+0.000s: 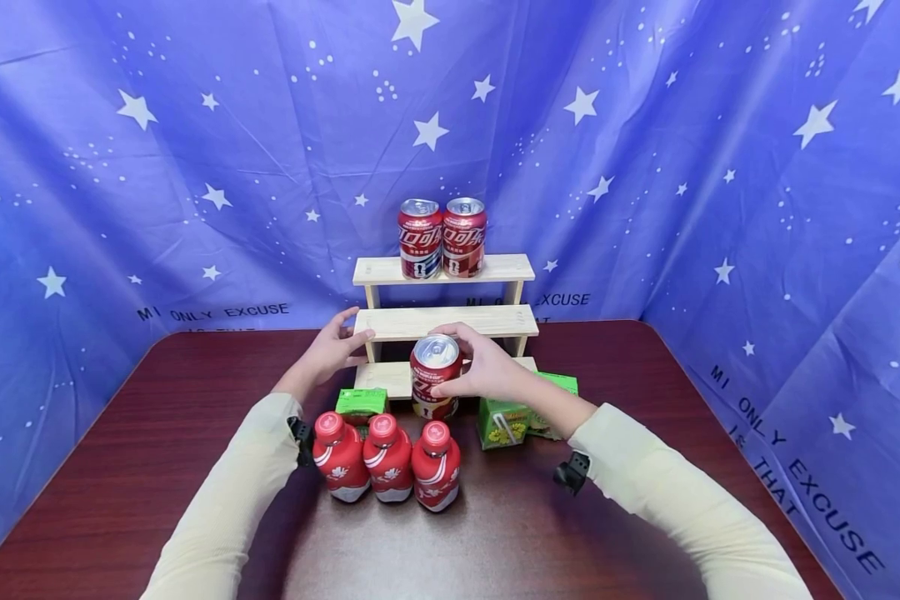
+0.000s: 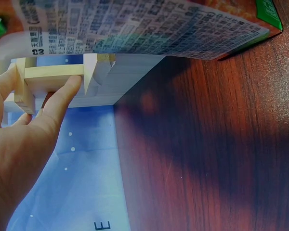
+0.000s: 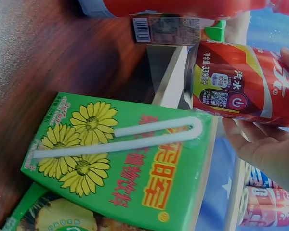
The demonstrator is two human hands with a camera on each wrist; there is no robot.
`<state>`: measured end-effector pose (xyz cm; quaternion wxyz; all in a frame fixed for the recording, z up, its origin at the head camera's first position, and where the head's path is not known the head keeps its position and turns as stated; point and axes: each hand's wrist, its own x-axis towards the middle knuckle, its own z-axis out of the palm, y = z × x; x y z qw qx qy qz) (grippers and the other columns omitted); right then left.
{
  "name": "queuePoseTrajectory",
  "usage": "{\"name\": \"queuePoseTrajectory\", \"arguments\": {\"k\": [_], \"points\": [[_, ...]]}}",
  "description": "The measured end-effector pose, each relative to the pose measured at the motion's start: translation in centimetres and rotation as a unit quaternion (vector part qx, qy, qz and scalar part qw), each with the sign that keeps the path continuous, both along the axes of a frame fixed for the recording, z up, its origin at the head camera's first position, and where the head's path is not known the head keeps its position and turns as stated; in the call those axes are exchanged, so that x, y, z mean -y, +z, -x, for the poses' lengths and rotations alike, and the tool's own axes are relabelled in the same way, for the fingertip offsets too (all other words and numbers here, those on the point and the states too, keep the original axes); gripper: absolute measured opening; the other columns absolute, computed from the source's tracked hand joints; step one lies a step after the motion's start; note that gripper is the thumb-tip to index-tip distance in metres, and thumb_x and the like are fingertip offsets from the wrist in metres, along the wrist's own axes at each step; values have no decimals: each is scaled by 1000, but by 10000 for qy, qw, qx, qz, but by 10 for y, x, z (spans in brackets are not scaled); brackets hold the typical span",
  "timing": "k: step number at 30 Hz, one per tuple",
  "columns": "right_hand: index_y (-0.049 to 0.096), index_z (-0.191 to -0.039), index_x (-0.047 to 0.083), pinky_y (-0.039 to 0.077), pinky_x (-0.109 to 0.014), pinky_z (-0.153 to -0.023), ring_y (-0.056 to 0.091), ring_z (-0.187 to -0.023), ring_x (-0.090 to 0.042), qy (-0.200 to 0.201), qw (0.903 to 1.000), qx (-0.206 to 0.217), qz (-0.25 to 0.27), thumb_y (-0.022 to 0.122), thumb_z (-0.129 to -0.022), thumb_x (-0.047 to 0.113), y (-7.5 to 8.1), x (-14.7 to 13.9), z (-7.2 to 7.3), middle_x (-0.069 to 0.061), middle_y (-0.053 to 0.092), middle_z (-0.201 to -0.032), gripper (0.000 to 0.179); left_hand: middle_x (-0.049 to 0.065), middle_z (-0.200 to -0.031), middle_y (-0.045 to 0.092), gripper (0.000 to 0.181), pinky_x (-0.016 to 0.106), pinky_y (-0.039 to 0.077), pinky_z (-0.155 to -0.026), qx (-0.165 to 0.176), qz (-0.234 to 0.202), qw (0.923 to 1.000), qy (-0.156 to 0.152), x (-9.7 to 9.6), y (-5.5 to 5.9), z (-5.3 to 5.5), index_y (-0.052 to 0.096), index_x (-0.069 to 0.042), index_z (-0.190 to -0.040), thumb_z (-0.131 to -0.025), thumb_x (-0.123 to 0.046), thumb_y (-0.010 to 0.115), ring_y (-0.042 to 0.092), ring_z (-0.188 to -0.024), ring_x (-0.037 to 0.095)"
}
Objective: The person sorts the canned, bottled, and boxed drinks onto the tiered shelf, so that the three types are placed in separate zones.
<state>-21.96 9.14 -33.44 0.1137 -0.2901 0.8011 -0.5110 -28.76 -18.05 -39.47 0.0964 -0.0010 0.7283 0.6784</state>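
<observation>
right hand (image 1: 491, 368) grasped a red can (image 1: 424, 379), mid-frame.
three red bottles (image 1: 388, 467) stood lower centre; only the right wrist view made legible 植物饮料 on a green carton (image 3: 120, 180) and 汽水 on the grasped can. the left hand (image 1: 328, 352), fingers extended and unclenched, touched the wooden stand (image 1: 450, 321); two cans (image 1: 420, 242) lettered 口可 topped it, upper centre, before a blue curtain (image 1: 255, 167) reading "mi only excuse".

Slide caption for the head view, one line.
Right hand grips a red can before a wooden shelf; left hand at its side.
</observation>
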Motion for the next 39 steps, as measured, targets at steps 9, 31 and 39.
{"name": "queuePoseTrajectory", "arguments": {"k": [9, 31, 39], "points": [[42, -132, 14, 56, -34, -85, 56, -111, -25, -267, 9995, 176, 68, 79, -72, 6, 14, -7, 0, -14, 59, -121, 71, 28, -140, 31, 69, 48, 49, -96, 23, -32, 10000, -19, 1, -1, 1, 7, -13, -151, -96, -11, 50, 40, -128, 39], [43, -134, 15, 57, -39, -84, 56, -114, -29, -932, 9953, -211, 168, 80, -72, 10, 36, -36, 10, -16, 58, -122, 73, 28, -143, 27, 72, 48, 50, -96, 80, 101, 9999, 42, 2, -2, -2, 7, -15, -151, -96, -13, 52, 41, -126, 40], [40, -136, 14, 54, -42, -91, 54, -116, -27, -1221, 9921, -300, 51, 80, -73, 12, 46, -48, 16, -14, 57, -124, 75, 29, -145, 24, 72, 50, 47, -99, 83, -3, 10000, -24, 0, -1, -2, 4, -15, -152, -96, -12, 51, 38, -128, 44]]}}
